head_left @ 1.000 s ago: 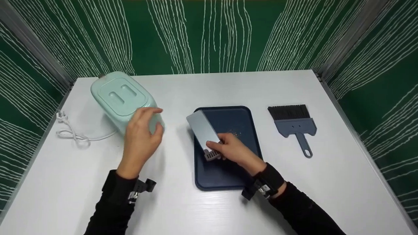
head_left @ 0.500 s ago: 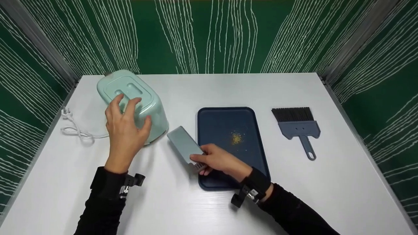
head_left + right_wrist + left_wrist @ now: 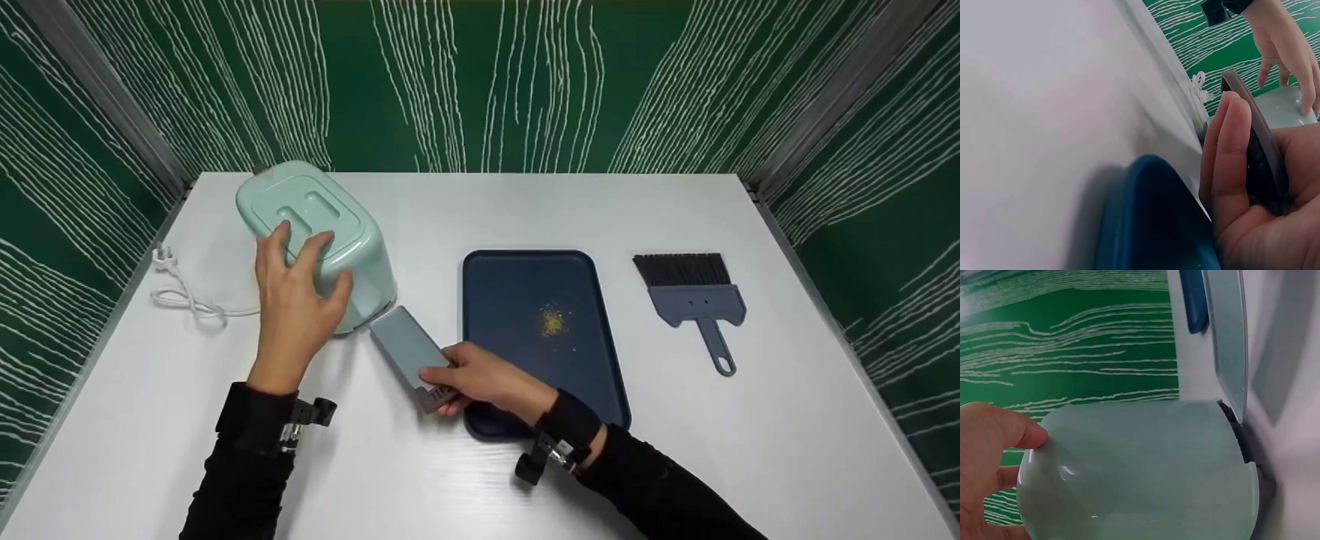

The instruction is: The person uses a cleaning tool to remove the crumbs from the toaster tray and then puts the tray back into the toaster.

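Note:
A mint-green toaster (image 3: 360,277) with two slots in its top stands at the left. My left hand (image 3: 296,300) rests on its near upper edge, fingers spread over the top. In the left wrist view its fingertips touch the rounded edge of the toaster (image 3: 1140,467). My right hand (image 3: 487,379) pinches a flat grey crumb tray (image 3: 409,345) by its brown slatted end, thumb on top. The crumb tray's far end is right at the dark gap low on the toaster's side, as the left wrist view shows. My right hand (image 3: 1264,225) curls several fingers under the brown end.
A dark blue serving tray (image 3: 525,277) lies right of the toaster, with a small heap of yellowish crumbs (image 3: 553,322) on it. Further right lies a grey brush (image 3: 697,300) with black bristles. The toaster's white cord and plug (image 3: 180,289) lie at the left.
The crumb tray has moved left and down from above the serving tray to the toaster's side. My left hand has come down onto the toaster. The crumb heap is now in plain sight.

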{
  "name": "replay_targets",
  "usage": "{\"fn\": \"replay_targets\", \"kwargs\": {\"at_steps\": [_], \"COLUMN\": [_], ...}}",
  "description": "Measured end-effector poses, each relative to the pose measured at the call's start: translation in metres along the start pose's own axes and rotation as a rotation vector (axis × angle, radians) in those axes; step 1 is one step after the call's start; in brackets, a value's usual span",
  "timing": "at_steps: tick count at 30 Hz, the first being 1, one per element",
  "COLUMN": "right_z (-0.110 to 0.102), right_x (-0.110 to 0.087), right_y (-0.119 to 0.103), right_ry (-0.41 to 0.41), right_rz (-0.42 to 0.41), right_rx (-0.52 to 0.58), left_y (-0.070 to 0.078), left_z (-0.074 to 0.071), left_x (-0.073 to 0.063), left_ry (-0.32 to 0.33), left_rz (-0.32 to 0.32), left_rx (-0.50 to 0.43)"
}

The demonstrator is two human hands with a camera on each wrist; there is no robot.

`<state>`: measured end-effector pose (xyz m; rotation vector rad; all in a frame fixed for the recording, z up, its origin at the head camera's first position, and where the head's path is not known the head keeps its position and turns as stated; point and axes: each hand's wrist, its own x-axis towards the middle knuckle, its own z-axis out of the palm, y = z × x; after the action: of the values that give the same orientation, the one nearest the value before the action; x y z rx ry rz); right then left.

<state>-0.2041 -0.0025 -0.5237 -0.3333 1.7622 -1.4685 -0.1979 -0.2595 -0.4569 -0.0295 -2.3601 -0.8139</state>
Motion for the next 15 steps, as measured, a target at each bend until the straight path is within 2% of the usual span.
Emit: {"fn": "replay_targets", "kwargs": {"at_steps": [6, 15], "right_z": [0.006, 0.013], "right_x": [0.007, 0.017], "right_y": [-0.001, -0.001], "right_ry": [-0.007, -0.014], "right_rz": [-0.012, -0.013], "right_rx": [-0.025, -0.039], "left_y": [-0.001, -0.002], "left_z": [0.002, 0.004], "left_x": [-0.002, -0.004], "left_ry": [0.002, 0.000], "left_rz": [0.028, 0.025], "left_rx": [0.008, 0.025]}}
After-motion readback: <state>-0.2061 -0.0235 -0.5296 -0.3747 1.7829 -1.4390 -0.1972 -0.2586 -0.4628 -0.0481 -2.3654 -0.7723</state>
